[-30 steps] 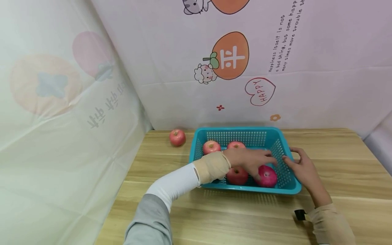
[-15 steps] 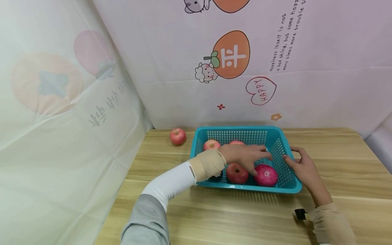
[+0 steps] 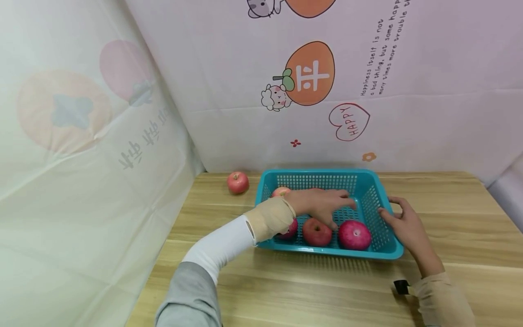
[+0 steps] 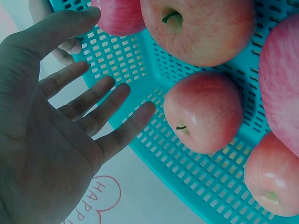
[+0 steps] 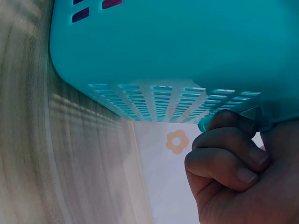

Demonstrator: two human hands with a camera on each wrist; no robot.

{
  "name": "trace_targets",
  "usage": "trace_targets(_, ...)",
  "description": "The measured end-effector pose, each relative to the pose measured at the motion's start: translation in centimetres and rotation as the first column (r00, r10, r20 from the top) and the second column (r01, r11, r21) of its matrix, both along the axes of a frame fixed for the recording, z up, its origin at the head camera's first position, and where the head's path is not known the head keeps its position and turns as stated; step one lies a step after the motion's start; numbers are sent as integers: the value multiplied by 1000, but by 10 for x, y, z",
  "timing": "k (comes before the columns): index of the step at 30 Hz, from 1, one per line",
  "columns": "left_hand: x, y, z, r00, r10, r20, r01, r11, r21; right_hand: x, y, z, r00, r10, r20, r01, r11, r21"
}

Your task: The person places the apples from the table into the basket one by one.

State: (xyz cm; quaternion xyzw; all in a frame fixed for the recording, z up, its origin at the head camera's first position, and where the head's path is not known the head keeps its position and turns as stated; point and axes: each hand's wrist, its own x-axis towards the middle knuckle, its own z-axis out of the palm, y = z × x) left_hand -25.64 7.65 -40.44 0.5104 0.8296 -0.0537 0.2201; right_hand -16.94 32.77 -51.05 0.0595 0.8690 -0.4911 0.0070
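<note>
A blue-green plastic basket with several apples inside stands on the table. My left hand reaches over it with spread fingers and holds nothing. Just right of its thumb sits a bright pink apple, apart from the hand in the head view. A red apple lies below the palm. My left wrist partly covers another pink apple and a paler apple. In the left wrist view, a red apple rests near the basket's wall. My right hand grips the basket's right rim, fingers curled outside.
One apple lies on the wooden table, left of the basket. A printed white cloth hangs behind the table, and another sheet covers the left side. A small black object is beside my right wrist.
My left hand has drawn back leftward from the bright pink apple, uncovering more of it and of the red apple beside it. The right hand keeps its hold on the rim.
</note>
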Motion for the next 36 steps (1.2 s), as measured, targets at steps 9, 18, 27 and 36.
trace_targets(9,-5,-13,6,1000,3,11,-3,998,59,1,0,1,1000,1,3,-1,1000,9)
trace_targets(18,-12,-26,10,999,50,23,-52,994,96,1,0,2,1000,4,-9,-4,1000,10)
trace_targets(27,-14,-41,12,997,67,30,-71,984,163,1,-1,0,1000,6,-15,-6,1000,15)
trace_targets(36,-20,-59,13,997,74,32,-79,973,215,1,0,-1,1000,6,-10,-6,1000,9)
